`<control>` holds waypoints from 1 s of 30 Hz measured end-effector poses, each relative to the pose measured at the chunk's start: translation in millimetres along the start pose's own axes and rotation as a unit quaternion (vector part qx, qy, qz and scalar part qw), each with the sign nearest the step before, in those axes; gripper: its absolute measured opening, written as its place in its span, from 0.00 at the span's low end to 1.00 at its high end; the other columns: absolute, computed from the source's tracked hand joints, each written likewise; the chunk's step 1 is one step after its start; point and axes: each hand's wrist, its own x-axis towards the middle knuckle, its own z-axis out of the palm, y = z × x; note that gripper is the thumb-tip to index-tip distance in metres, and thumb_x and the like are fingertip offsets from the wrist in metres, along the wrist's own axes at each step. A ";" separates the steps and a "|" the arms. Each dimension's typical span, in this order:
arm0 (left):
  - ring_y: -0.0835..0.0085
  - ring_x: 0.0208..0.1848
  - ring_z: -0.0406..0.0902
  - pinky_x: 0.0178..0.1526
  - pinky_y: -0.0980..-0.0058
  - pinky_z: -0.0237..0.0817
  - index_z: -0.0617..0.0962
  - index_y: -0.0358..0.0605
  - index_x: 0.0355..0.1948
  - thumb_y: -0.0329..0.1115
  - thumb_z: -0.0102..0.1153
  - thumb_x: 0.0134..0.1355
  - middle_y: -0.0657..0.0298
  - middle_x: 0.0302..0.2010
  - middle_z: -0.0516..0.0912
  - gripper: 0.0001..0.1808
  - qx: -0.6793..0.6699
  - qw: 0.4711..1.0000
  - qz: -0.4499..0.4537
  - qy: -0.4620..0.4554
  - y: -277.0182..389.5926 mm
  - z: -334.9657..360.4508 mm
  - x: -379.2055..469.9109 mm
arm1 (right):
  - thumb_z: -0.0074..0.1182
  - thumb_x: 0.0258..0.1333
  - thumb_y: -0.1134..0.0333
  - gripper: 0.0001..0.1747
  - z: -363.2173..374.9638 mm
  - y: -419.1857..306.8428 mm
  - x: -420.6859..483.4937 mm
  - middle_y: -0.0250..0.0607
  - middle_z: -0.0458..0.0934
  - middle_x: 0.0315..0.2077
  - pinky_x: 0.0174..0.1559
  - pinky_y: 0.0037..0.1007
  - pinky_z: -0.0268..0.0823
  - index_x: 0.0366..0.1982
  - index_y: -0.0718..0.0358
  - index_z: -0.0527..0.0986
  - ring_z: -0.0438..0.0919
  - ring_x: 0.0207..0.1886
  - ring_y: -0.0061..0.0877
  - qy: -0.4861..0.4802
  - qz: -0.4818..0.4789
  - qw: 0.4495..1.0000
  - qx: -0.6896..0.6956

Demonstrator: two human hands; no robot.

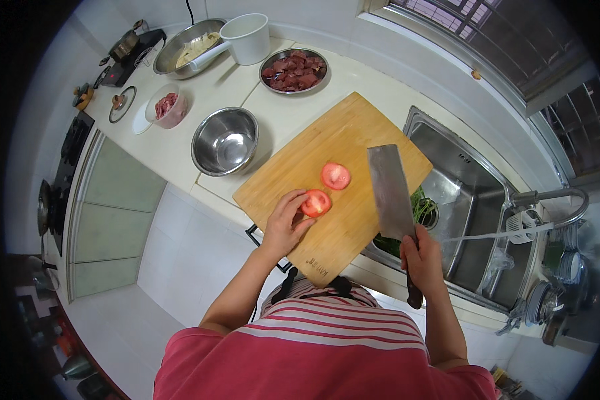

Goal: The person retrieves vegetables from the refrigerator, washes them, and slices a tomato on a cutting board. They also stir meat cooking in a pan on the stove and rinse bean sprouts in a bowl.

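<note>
Two tomato halves lie cut face up on a wooden cutting board (355, 130). My left hand (284, 225) has its fingers and thumb around the nearer tomato half (316, 203). The other tomato half (335, 176) rests just beyond it, apart from my hand. In my right hand (422, 257) is a cleaver (391, 190) by its dark handle, its broad blade over the right side of the board. Left of the board stands a steel bowl (225, 141) with nothing in it.
Right of the board is a steel sink (460, 195) with green stalks (422, 206) and a faucet (550, 196). Behind stand a plate of dark red meat chunks (295, 71), a white plastic dipper (245, 40) and a large steel bowl (172, 55). A tub of meat (167, 106) stands farther left.
</note>
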 end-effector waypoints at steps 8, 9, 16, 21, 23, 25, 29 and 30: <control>0.61 0.45 0.73 0.45 0.71 0.68 0.75 0.39 0.40 0.25 0.67 0.43 0.54 0.48 0.70 0.20 -0.019 0.999 0.028 0.036 0.7 17.1 -0.2 | 0.47 0.54 0.69 0.08 13.9 4.0 -9.4 0.48 0.75 0.20 0.23 0.39 0.66 0.37 0.63 0.68 0.76 0.23 0.43 -0.015 -0.170 0.952 -0.256; 0.61 0.44 0.73 0.44 0.71 0.68 0.75 0.38 0.39 0.25 0.67 0.43 0.54 0.47 0.69 0.20 -0.009 0.998 0.039 0.044 0.7 18.0 0.4 | 0.48 0.54 0.68 0.09 14.5 1.2 -10.6 0.47 0.75 0.20 0.23 0.39 0.67 0.37 0.63 0.68 0.76 0.22 0.42 -0.024 -0.179 0.943 -0.279; 0.62 0.39 0.73 0.39 0.72 0.68 0.75 0.37 0.32 0.26 0.67 0.42 0.54 0.43 0.69 0.15 0.017 0.997 0.050 0.060 1.7 20.0 -1.0 | 0.48 0.54 0.67 0.08 20.6 -16.8 -22.5 0.45 0.76 0.20 0.24 0.41 0.67 0.36 0.61 0.68 0.76 0.22 0.41 -0.067 -0.182 0.918 -0.347; 0.62 0.37 0.73 0.37 0.72 0.68 0.74 0.35 0.29 0.26 0.68 0.43 0.54 0.41 0.70 0.15 0.029 0.997 0.045 0.064 1.6 21.2 -2.7 | 0.47 0.54 0.68 0.09 19.4 -19.5 -25.3 0.45 0.76 0.20 0.23 0.40 0.67 0.36 0.63 0.67 0.76 0.22 0.41 -0.075 -0.206 0.906 -0.362; 0.61 0.38 0.72 0.37 0.71 0.68 0.73 0.35 0.28 0.27 0.68 0.42 0.54 0.40 0.70 0.15 0.034 0.996 0.048 0.060 1.2 21.3 -2.8 | 0.47 0.53 0.69 0.09 18.0 -20.1 -25.5 0.45 0.76 0.20 0.23 0.39 0.67 0.36 0.64 0.66 0.76 0.22 0.41 -0.074 -0.214 0.903 -0.364; 0.60 0.39 0.72 0.38 0.70 0.68 0.73 0.35 0.27 0.27 0.68 0.42 0.53 0.39 0.70 0.15 0.040 0.995 0.066 0.055 0.4 21.0 -2.4 | 0.47 0.53 0.69 0.09 16.3 -21.7 -26.1 0.45 0.76 0.20 0.22 0.39 0.67 0.36 0.65 0.66 0.76 0.21 0.40 -0.097 -0.199 0.893 -0.392; 0.60 0.39 0.72 0.37 0.70 0.67 0.75 0.38 0.28 0.30 0.70 0.40 0.55 0.38 0.71 0.16 0.049 0.994 0.078 0.057 -0.4 22.3 -1.8 | 0.46 0.53 0.70 0.09 12.6 -27.4 -28.1 0.46 0.75 0.20 0.21 0.38 0.67 0.36 0.66 0.65 0.76 0.21 0.40 -0.125 -0.196 0.878 -0.418; 0.60 0.39 0.72 0.37 0.70 0.67 0.75 0.38 0.28 0.30 0.70 0.41 0.55 0.38 0.71 0.16 0.048 0.994 0.076 0.055 -0.4 22.6 -1.8 | 0.45 0.53 0.70 0.09 11.9 -29.1 -28.0 0.46 0.75 0.20 0.20 0.38 0.67 0.36 0.66 0.65 0.76 0.20 0.41 -0.129 -0.195 0.876 -0.423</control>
